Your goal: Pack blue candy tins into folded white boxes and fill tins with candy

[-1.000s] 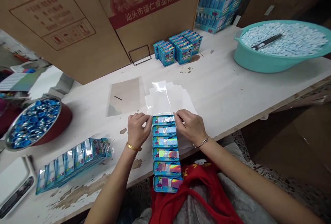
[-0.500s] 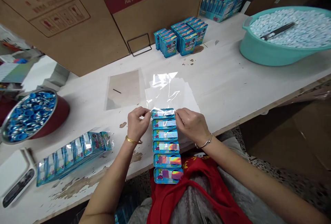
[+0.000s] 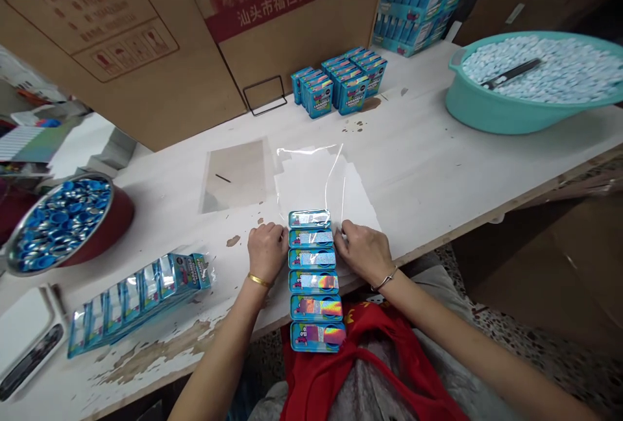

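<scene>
A column of several blue tins point(image 3: 314, 278) with shiny holographic lids runs from the table's near edge down over my lap. Over the far end of the column lies a clear plastic sleeve point(image 3: 311, 181), and the topmost tin sits inside its mouth. My left hand point(image 3: 267, 250) pinches the sleeve's edge on the left side of the second tin. On the right side my right hand point(image 3: 363, 251) does the same. Both hands press against the column.
A filled sleeve of tins point(image 3: 139, 298) lies at the left. A metal bowl of blue caps point(image 3: 58, 223) stands far left, a teal basin of white pieces point(image 3: 530, 77) far right. Small blue boxes point(image 3: 341, 80) and brown cartons point(image 3: 146, 38) stand behind. A white tray point(image 3: 24, 343) sits at the near left corner.
Both hands have slid toward me along the column, pulling the sleeve's mouth over the top tin. The sleeve, puffed up before, now lies flatter on the table.
</scene>
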